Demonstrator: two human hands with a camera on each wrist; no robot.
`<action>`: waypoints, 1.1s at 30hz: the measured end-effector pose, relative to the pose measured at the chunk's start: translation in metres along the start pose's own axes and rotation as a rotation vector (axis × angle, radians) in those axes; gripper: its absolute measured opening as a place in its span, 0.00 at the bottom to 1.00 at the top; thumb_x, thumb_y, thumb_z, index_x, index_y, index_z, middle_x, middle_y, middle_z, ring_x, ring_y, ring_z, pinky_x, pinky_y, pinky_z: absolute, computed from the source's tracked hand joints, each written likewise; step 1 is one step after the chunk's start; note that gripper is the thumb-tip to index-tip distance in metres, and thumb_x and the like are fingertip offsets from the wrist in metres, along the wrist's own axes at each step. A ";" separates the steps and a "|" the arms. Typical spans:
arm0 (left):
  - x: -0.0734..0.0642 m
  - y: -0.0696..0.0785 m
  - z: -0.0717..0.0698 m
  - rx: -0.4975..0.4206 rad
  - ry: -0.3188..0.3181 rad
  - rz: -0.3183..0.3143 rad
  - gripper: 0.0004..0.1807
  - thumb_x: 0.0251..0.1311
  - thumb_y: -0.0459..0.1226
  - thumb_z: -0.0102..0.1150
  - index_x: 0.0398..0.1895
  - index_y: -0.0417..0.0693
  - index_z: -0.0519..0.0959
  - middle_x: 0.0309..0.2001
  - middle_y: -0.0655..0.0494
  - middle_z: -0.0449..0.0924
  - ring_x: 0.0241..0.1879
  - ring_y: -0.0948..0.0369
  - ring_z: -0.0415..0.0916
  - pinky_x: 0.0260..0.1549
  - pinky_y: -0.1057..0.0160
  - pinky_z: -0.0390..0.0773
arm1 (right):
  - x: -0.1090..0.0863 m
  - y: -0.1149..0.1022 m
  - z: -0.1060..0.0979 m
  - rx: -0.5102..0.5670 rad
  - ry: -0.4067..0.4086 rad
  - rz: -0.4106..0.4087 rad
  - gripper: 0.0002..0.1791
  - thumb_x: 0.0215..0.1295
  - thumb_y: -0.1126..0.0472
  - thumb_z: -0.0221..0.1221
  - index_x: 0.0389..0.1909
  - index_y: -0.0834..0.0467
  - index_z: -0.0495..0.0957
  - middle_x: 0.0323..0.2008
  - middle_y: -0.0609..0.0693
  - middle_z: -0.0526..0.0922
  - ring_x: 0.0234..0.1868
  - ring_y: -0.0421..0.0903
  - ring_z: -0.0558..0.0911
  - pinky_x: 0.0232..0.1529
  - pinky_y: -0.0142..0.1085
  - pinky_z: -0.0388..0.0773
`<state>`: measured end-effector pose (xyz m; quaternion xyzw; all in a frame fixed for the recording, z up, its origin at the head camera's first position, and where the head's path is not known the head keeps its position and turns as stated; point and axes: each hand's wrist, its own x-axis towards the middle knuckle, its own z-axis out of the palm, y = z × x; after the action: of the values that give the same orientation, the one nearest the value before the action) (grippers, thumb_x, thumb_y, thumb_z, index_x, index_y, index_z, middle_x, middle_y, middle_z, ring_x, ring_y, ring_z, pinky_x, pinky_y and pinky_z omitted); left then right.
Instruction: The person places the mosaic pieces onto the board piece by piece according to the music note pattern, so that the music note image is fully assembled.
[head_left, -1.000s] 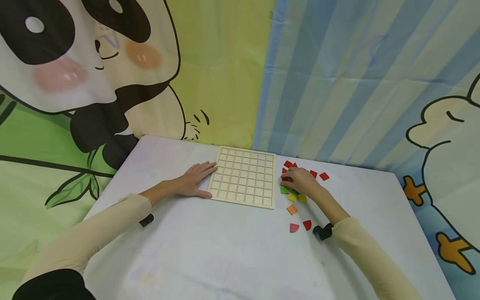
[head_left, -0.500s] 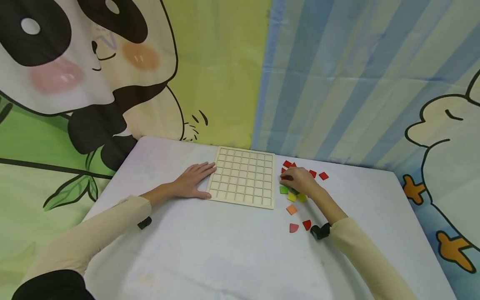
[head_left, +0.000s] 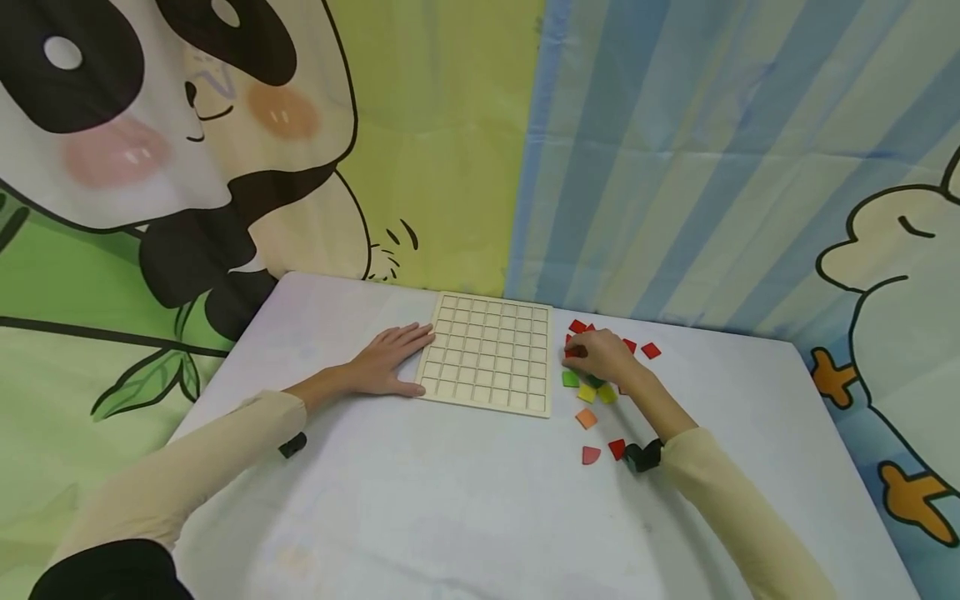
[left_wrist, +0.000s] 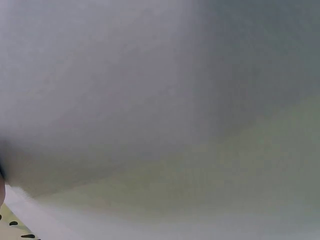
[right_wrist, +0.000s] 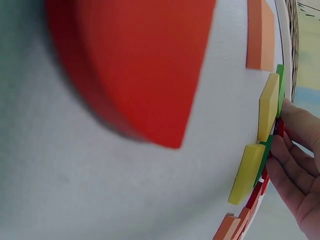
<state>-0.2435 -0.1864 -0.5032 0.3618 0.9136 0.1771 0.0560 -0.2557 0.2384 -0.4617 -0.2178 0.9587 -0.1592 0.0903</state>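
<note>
A pale wooden board (head_left: 486, 350) with a square grid lies flat on the table. My left hand (head_left: 386, 362) rests at its left edge, fingers extended and spread. The left wrist view is mostly blurred white cloth. Beside the board's right edge, my right hand (head_left: 603, 358) is over a cluster of small coloured pieces. Its thumb and fingers pinch a dark red piece (right_wrist: 280, 128), largely hidden by them. Close by lie a light green piece (head_left: 571, 379), a yellow piece (head_left: 587, 393) and an orange piece (head_left: 587, 418).
Nearer the front lie a red quarter-round piece (head_left: 617, 449) and a pinkish one (head_left: 591, 456). Several red pieces are behind the right hand, one (head_left: 651, 351) apart to the right. The white table (head_left: 420, 500) meets printed cloth backdrops behind. Black wrist cameras hang below both wrists.
The right hand has shifted very slightly over the pieces, showing more of a dark green piece under it. The left hand and board stay in place.
</note>
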 end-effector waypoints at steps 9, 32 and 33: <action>0.000 -0.004 -0.001 0.020 0.006 -0.001 0.55 0.52 0.64 0.60 0.77 0.50 0.49 0.79 0.50 0.45 0.78 0.46 0.41 0.72 0.39 0.45 | 0.005 -0.012 -0.004 -0.004 0.005 -0.010 0.17 0.64 0.54 0.63 0.47 0.62 0.81 0.40 0.55 0.83 0.36 0.46 0.77 0.40 0.40 0.78; 0.001 -0.002 0.003 0.009 0.005 0.004 0.55 0.53 0.65 0.58 0.77 0.49 0.50 0.78 0.49 0.45 0.78 0.45 0.41 0.71 0.38 0.45 | 0.051 -0.028 0.009 0.138 0.054 -0.042 0.12 0.63 0.55 0.64 0.40 0.59 0.85 0.38 0.54 0.86 0.39 0.48 0.82 0.40 0.39 0.79; 0.001 -0.002 0.003 0.011 0.006 0.004 0.55 0.53 0.65 0.58 0.77 0.49 0.50 0.78 0.49 0.45 0.77 0.45 0.41 0.71 0.38 0.45 | 0.051 -0.029 0.009 0.132 0.050 -0.048 0.12 0.63 0.55 0.63 0.41 0.59 0.85 0.39 0.54 0.86 0.40 0.48 0.82 0.40 0.39 0.79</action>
<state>-0.2455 -0.1864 -0.5066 0.3635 0.9139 0.1731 0.0509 -0.2877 0.1882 -0.4649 -0.2302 0.9425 -0.2297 0.0768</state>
